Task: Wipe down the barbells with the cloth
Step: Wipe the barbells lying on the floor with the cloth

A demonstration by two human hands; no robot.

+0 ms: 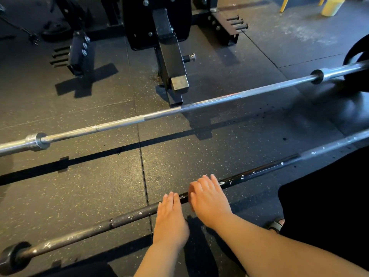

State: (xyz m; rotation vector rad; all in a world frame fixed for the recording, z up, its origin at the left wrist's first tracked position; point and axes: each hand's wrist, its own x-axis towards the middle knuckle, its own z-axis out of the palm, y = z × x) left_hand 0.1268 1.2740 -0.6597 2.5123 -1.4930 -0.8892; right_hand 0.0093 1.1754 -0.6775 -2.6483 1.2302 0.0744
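Barbells x2, silver bar (179, 108), dark bar (79, 233) under L hand (169, 222), R hand (209, 202)

We have two barbells on the floor (79, 186), one behind the other.
Our left hand (169, 218) and right hand (209, 200) rest just beside each other on the near barbell (129, 216). The far barbell (179, 109) lies behind it, well apart, with a weight plate (357, 54) at its right end. A rack base (171, 62) stands behind that, near the middle.
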